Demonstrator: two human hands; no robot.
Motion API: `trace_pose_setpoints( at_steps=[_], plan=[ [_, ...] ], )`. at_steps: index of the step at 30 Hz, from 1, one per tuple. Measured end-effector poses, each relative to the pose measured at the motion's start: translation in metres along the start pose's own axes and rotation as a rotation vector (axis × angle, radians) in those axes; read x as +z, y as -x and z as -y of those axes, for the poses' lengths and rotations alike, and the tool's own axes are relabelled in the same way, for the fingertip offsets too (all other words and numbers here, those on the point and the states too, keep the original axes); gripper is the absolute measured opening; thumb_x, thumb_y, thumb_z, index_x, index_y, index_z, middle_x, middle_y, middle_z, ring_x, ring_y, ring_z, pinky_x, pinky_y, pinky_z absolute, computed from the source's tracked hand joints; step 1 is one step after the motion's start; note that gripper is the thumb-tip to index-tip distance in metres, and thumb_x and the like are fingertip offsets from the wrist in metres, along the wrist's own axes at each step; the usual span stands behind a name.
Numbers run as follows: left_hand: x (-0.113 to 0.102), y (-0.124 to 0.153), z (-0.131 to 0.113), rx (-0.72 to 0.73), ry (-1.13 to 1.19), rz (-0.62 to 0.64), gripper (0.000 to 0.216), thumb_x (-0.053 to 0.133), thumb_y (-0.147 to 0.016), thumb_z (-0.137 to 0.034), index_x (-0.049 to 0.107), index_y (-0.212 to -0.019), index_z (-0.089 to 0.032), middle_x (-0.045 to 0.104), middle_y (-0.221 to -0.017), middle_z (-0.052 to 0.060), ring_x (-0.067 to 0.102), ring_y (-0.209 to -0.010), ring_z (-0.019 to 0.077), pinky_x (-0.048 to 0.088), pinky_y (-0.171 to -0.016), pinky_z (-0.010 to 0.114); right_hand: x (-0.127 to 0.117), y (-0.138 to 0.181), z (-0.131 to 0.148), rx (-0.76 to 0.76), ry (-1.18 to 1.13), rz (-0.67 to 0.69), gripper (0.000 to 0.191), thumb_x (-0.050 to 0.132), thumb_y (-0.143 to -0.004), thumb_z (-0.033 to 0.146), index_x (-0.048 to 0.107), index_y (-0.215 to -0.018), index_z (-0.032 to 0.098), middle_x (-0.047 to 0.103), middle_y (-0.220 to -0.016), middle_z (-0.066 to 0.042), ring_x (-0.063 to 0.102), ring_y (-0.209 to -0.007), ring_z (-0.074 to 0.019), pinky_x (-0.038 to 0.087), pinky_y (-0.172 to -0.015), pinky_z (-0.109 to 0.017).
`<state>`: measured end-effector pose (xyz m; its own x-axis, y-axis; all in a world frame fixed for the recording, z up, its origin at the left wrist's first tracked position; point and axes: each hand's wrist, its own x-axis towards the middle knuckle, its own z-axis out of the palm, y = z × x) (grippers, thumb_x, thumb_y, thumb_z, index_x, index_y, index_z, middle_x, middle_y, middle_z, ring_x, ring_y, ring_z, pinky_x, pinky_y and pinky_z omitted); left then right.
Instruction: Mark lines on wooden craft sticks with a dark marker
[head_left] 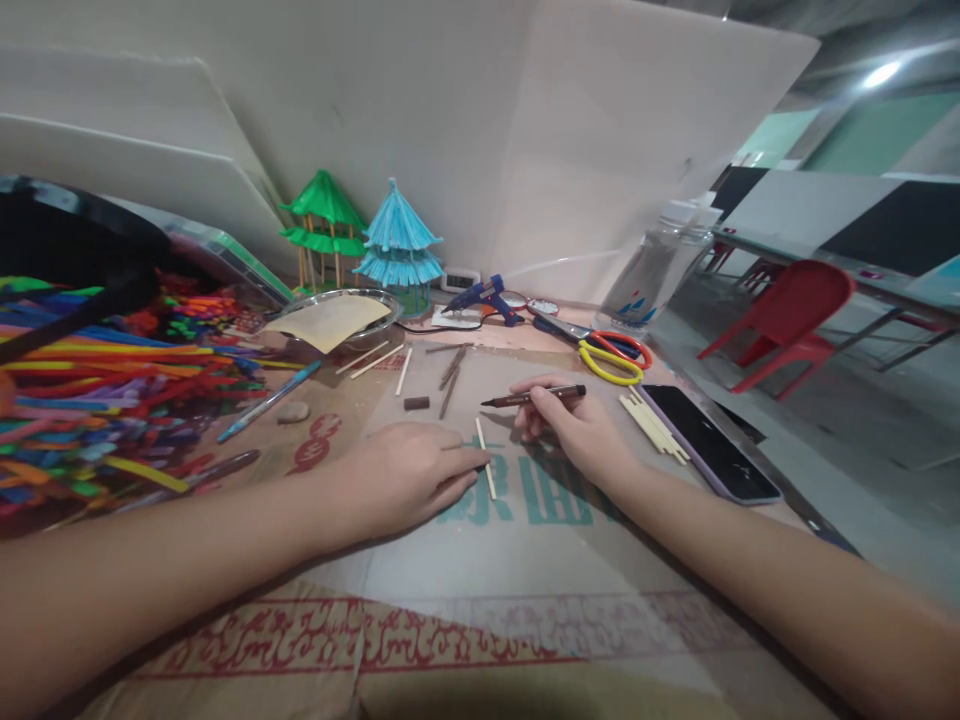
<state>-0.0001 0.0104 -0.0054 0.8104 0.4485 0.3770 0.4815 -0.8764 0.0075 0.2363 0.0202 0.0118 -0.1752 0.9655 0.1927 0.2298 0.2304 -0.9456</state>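
Note:
My left hand [409,475] lies flat on the cardboard-covered table [465,600], its fingertips pressing on a thin pale wooden stick [485,458]. My right hand [570,425] is closed around a brown marker pen [534,397], whose tip points left, just above the far end of the stick. Several brown-coloured sticks [451,368] and a short brown piece [416,403] lie a little farther back. A bundle of pale sticks [654,425] rests to the right of my right hand.
A heap of coloured sticks [97,390] fills the left. At the back stand a green [324,225] and a blue [398,245] stick pavilion, a glass bowl [337,315], a glue gun [480,297], scissors [611,355] and a water bottle [652,270]. A phone [709,440] lies right.

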Motion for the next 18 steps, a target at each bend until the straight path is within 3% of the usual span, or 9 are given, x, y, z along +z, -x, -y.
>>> trace_pose_setpoints(
  at_steps=[18],
  plan=[
    [0.0002, 0.0003, 0.0016, 0.028, 0.024, -0.018, 0.027, 0.048, -0.100, -0.027, 0.069, -0.116, -0.023, 0.071, -0.081, 0.002, 0.066, -0.072, 0.0173, 0.044, -0.063, 0.029, 0.0012, 0.0010, 0.0008, 0.028, -0.006, -0.012, 0.027, 0.058, -0.091, 0.043, 0.065, -0.091, 0.017, 0.065, -0.067, -0.002, 0.059, -0.058, -0.0128, 0.049, -0.058, -0.026]
  ],
)
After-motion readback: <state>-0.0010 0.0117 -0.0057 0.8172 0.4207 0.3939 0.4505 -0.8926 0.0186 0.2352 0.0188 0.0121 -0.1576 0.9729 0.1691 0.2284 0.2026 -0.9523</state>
